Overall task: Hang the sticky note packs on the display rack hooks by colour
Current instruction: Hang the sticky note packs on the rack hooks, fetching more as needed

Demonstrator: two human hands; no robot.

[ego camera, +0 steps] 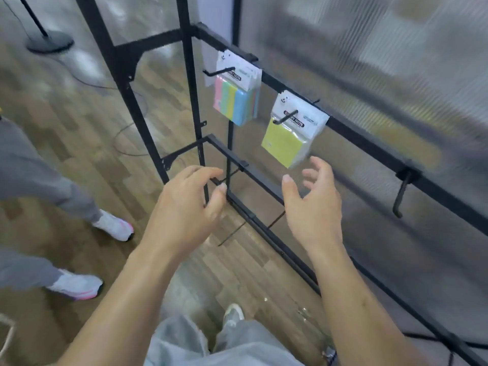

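A black metal display rack [295, 87] stands in front of me. On its top bar, a multicolour sticky note pack [235, 101] hangs on the left hook, with more packs behind it. A yellow sticky note pack [286, 142] hangs on the hook to its right, tilted. My left hand [187, 204] is below the packs, fingers loosely curled, holding nothing. My right hand [311, 204] is just under the yellow pack, fingers relaxed and spread, not touching it.
An empty black hook [402, 194] hangs further right on the top bar. Lower bars carry more empty hooks [232, 233]. Another person's legs and white shoes [113, 225] stand at the left. A lamp base [50, 42] and cable lie on the wooden floor.
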